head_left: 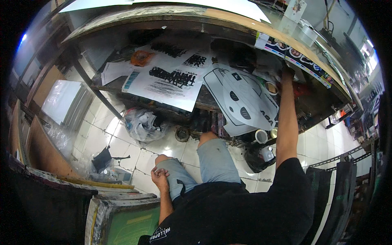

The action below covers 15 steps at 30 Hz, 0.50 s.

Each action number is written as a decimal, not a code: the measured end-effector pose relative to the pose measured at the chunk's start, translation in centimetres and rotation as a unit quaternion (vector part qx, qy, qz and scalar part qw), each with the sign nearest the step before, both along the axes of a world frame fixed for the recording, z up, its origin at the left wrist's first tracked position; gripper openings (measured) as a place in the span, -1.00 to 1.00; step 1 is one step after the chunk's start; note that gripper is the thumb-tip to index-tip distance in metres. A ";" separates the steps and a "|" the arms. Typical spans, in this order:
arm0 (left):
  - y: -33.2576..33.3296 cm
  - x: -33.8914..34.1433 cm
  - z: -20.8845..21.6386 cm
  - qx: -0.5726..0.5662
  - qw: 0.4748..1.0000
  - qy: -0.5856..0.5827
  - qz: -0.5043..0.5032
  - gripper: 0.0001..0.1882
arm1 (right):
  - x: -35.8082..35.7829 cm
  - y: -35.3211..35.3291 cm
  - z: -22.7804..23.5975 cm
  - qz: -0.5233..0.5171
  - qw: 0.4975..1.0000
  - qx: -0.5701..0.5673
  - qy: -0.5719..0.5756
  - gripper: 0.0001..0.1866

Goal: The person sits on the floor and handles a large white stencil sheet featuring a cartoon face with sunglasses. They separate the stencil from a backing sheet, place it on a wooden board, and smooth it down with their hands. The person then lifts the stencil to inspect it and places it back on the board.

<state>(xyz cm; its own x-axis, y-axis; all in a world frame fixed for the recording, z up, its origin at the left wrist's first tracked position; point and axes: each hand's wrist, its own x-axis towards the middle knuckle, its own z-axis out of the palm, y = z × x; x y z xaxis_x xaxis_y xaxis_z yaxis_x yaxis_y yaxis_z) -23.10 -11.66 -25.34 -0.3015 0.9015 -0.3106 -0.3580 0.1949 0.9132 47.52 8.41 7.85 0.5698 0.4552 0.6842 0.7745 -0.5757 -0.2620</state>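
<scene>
Near the right hand (pixel 288 72), printed white sheet (pixel 251 98) lengthwise toward lower right

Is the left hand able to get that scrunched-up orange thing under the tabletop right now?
Probably not without leaning in: the left hand is down by the left leg, and the orange thing lies farther off, among papers on the shelf.

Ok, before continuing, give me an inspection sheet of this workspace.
Surface: dark shelf below the worktop, largely paper-covered.
Job's things: black-printed sheet; beside it, white sheets with black shapes.
Clutter: orange crumpled item on paper; clear plastic bag below.
Grips: left grip loosely curled beside the thigh; right grip reaching under the worktop, contents unclear.
Cables: nothing certain seen.
Surroundings: tiled floor; green framed panel, lower left.
</scene>
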 end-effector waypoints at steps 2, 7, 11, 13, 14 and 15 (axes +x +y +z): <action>-0.6 -1.5 0.0 -0.017 0.999 0.034 0.020 -0.58 | -8.0 -0.9 -0.6 0.056 0.994 0.077 0.056 -0.39; 2.1 -0.3 2.3 -0.024 0.985 0.116 -0.122 -0.64 | -22.2 -12.8 -2.2 0.275 0.958 -0.007 0.082 -0.46; 6.7 7.4 11.3 0.002 0.962 0.060 -0.268 -0.51 | -28.3 -18.7 -4.6 0.213 0.965 0.136 0.069 -0.48; 8.8 12.7 15.4 0.053 0.943 -0.021 -0.329 -0.44 | -29.6 -20.1 -8.1 0.140 0.916 0.338 0.165 -0.47; 9.5 15.1 16.9 0.076 0.936 -0.049 -0.341 -0.43 | -29.9 -20.5 -9.8 0.133 0.856 0.412 0.282 -0.43; 10.1 17.3 18.5 0.074 0.935 -0.067 -0.340 -0.47 | -31.5 -20.6 -9.6 0.119 0.800 0.455 0.373 -0.47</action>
